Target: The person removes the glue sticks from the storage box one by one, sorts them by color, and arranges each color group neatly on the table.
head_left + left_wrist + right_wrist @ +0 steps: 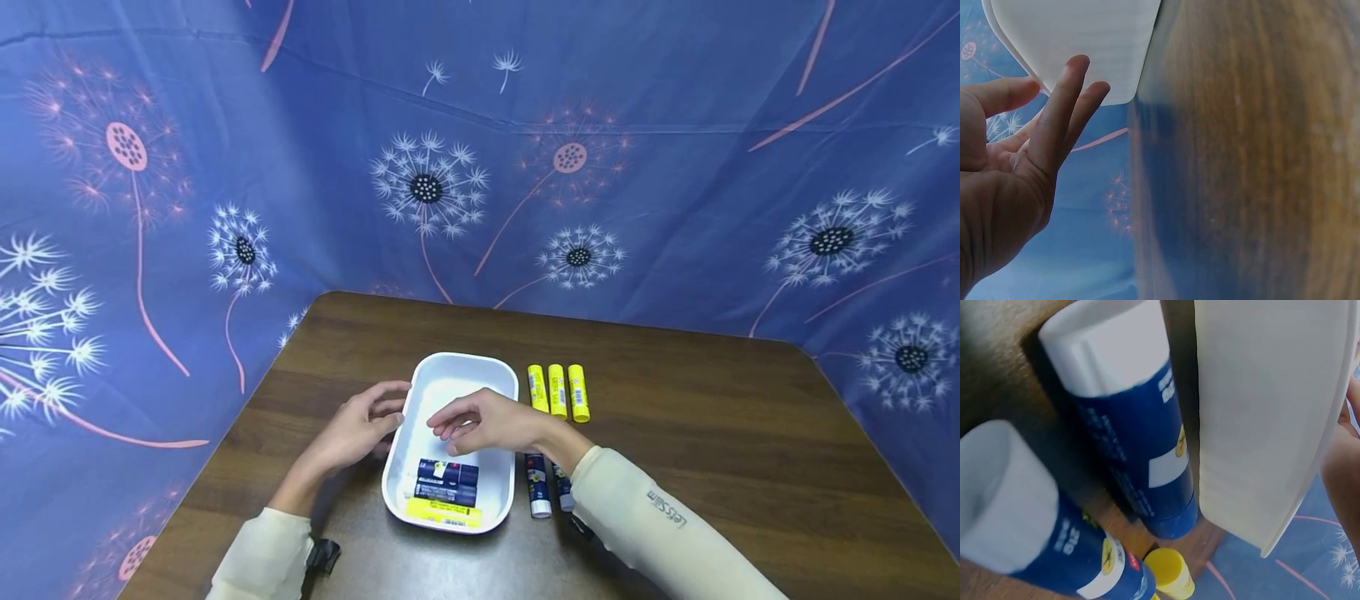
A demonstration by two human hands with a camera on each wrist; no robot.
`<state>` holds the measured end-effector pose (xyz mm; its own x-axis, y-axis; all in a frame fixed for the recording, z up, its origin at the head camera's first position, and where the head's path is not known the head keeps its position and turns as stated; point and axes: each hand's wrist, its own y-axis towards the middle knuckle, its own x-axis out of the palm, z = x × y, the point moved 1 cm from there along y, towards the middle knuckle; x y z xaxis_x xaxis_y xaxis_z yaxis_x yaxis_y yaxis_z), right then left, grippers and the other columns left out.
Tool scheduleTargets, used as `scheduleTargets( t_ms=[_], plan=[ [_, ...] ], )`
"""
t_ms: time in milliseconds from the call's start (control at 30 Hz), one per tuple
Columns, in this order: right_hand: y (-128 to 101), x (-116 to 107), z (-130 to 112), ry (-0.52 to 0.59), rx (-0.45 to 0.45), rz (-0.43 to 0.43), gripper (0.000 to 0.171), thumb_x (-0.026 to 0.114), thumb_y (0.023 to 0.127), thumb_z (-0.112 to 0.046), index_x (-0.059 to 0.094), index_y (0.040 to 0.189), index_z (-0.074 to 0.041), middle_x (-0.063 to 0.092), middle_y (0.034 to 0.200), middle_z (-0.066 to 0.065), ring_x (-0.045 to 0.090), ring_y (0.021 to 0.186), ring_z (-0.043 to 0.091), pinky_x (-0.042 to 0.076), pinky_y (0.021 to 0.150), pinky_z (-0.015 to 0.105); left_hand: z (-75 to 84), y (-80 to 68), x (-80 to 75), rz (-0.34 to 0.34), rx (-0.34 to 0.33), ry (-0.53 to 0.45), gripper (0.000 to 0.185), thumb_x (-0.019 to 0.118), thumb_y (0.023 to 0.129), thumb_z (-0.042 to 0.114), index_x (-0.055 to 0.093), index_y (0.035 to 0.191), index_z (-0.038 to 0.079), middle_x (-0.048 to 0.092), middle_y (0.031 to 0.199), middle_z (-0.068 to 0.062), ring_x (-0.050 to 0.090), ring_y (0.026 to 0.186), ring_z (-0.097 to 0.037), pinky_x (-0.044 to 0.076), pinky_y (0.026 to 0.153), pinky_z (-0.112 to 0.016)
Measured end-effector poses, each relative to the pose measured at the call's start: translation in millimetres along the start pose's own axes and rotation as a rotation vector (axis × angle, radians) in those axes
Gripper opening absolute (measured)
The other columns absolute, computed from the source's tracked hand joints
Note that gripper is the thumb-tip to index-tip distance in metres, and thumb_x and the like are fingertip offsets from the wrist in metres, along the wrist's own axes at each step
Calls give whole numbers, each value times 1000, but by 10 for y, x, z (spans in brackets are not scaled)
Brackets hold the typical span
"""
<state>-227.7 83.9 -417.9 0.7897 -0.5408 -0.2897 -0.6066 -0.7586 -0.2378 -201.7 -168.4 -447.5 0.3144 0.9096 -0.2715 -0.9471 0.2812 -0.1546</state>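
**White tray between two hands, tubes inside it and beside it**

White tray: lower centre of the head frame, long side running away from me. At its near end lie navy tubes, at least two, and yellow packing below them; whether that is one tube or two, I cannot tell. All lie crosswise and parallel, probably because they nest closely that way and leave the far end for more.

Right hand: over the tray's middle, fingers loosely bent, thumb apart from them, nothing visible in its hold. I read the position as convenient to both the contents and the loose stock.

Left hand: at the tray's left side, fingers spread and relaxed, touching the rim and outer wall without wrapping round it. My reading: it steadies the tray against sliding.

Right of the tray, a row of three yellow tubes lies side by side. Below them in the frame are two loose navy tubes, white-capped, partly hidden by the right sleeve. Sorting by colour, I judge, keeps each kind easy to pick out.

Beneath everything is the brown counter; behind it, a blue dandelion cloth.
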Motion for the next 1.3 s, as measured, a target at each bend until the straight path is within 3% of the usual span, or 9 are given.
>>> scheduleTargets(
  t_ms=[233, 433, 667, 933, 1300],
  plan=[
    [102, 52, 34, -14, -4, -51, 43, 76, 89, -4, 68, 132, -2, 73, 124, 17, 67, 116, 28, 58, 99, 24, -11, -13, 8, -12, 10, -37, 50, 55, 104, 5, 45, 152, 9, 58, 145, -30, 69, 118, -37, 66, 79, -44],
    [174, 124, 69, -35, 32, -90, 42, 76, 87, -2, 69, 129, 1, 74, 120, 17, 68, 107, 18, 59, 93, 23, -24, -17, 6, -15, 4, -42, 50, 54, 104, 5, 44, 153, 9, 56, 146, -31, 68, 121, -40, 66, 81, -45],
    [209, 201, 84, -103, 108, -58, 37, 77, 87, -2, 72, 123, -3, 76, 109, 3, 68, 98, 11, 58, 93, 23, -28, -13, 12, -11, 8, -35, 49, 54, 104, 5, 45, 152, 9, 56, 146, -30, 67, 122, -40, 66, 80, -45],
    [211, 261, 85, -173, 158, -47, 33, 79, 85, -3, 75, 117, -7, 75, 101, -3, 65, 92, 8, 54, 86, 20, -15, -15, 19, -3, 1, -29, 49, 54, 104, 5, 46, 152, 10, 57, 146, -30, 67, 122, -40, 66, 80, -44],
    [223, 304, 88, -240, 126, -24, 29, 79, 85, -1, 77, 114, -8, 74, 95, -5, 63, 88, 6, 52, 80, 17, 5, -1, 11, 6, -6, -23, 50, 55, 103, 5, 46, 152, 11, 58, 145, -30, 67, 122, -40, 66, 80, -44]
  ],
)
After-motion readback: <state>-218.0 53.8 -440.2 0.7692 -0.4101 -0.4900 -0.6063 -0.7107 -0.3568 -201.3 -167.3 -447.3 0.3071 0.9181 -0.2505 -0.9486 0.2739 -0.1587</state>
